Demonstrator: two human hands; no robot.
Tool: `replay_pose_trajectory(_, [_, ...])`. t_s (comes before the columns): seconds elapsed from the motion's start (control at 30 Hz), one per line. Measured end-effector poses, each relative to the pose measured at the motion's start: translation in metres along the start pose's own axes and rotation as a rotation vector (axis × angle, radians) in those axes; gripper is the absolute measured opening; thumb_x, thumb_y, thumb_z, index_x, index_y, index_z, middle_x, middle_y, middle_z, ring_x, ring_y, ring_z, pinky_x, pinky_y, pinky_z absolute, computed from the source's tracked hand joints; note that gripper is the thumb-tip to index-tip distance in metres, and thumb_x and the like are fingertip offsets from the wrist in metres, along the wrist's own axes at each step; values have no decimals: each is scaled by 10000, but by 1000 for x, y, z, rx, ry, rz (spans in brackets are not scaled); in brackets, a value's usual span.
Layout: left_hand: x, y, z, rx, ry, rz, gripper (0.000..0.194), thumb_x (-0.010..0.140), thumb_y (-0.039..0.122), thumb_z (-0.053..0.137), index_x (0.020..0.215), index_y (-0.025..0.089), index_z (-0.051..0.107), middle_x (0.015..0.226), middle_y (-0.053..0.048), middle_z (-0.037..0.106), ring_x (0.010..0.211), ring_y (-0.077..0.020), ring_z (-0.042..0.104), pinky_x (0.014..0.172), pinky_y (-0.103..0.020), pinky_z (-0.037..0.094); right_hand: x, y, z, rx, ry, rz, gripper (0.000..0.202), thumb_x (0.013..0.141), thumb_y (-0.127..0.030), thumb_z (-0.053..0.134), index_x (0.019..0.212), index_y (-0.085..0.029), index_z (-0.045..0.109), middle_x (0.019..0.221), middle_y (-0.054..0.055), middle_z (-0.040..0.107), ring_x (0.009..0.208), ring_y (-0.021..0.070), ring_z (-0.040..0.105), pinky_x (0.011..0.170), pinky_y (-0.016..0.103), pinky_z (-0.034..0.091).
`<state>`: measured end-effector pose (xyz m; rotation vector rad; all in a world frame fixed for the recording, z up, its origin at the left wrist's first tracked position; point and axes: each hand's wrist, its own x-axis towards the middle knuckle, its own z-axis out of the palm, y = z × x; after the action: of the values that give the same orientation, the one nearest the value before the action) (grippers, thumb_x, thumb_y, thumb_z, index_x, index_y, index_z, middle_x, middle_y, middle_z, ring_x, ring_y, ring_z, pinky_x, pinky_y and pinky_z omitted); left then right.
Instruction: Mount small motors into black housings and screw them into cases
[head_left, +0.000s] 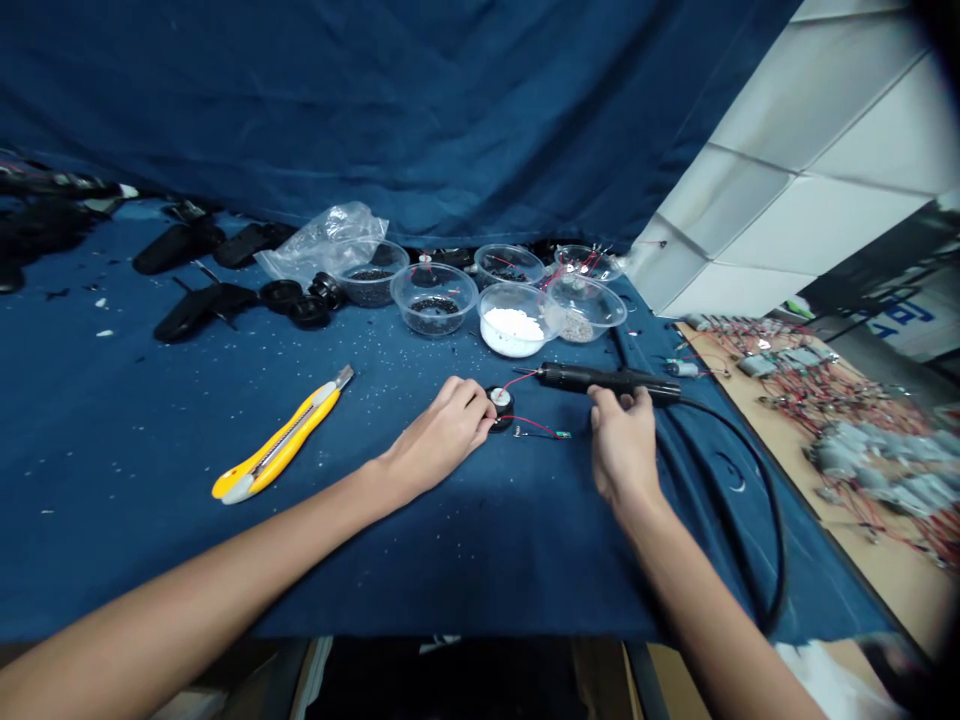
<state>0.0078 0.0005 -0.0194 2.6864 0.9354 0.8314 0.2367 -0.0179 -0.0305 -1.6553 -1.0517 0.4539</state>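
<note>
My left hand (454,420) has its fingers closed on a small round black housing (501,412) with a white disc inside. Red wires run from the housing, one ending at a tiny green circuit board (562,435) on the cloth. At the lower edge of a black electric screwdriver (577,378) is my right hand (624,440), with bent fingers touching its body. The screwdriver lies nearly level, bit pointing left above the housing. How far the fingers wrap beneath it is hidden. A yellow utility knife (281,445) rests left of my left hand.
Clear plastic bowls stand at the back, including a bowl of white bits (514,335) and a bowl of small dark parts (433,310). Black casings (202,308) and a plastic bag (326,240) lie left. Wired grey parts (885,460) crowd the right board; a black cable (772,510) loops nearby.
</note>
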Motion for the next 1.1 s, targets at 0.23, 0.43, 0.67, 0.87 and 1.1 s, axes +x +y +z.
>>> replay_pose_trajectory(0.23, [-1,-1,-3,-34,-25,0,104,932,151,466,960,139,565,1003,-80,567,987,-214,482,901,-390,474,-25,-43,7,-194,-555,-245,254,855,-240,576,1097,-164,599,1048,97,677,947,207,647,905,374,491])
replay_pose_trajectory(0.43, [-5,-7,-12,-229,7,-78,117,947,182,448,1014,167,542,1032,-61,557,992,-176,533,916,-359,459,-23,-46,6,-312,-730,-293,146,881,-224,578,1016,-180,612,893,43,681,804,169,640,750,292,480])
replay_pose_trajectory(0.67, [-6,-14,-19,-251,45,-195,141,946,243,456,1023,181,557,1002,-54,570,975,-187,544,892,-375,462,-20,-49,8,-340,-611,-242,197,919,-366,534,1012,-203,594,802,15,672,687,176,631,637,281,439])
replay_pose_trajectory(0.87, [-7,-22,-29,-167,60,-222,158,946,274,459,1020,183,565,1001,-53,590,974,-192,548,884,-381,458,-28,-67,3,-774,-618,-375,164,928,-369,533,955,-212,576,785,58,680,698,257,655,558,309,380])
replay_pose_trajectory(1.1, [-16,-84,-96,153,232,-446,228,939,330,448,1028,171,585,1016,-65,622,965,-204,562,905,-373,433,-35,-75,0,-942,-383,-618,156,935,-303,514,982,-158,547,923,135,616,862,297,605,678,373,476])
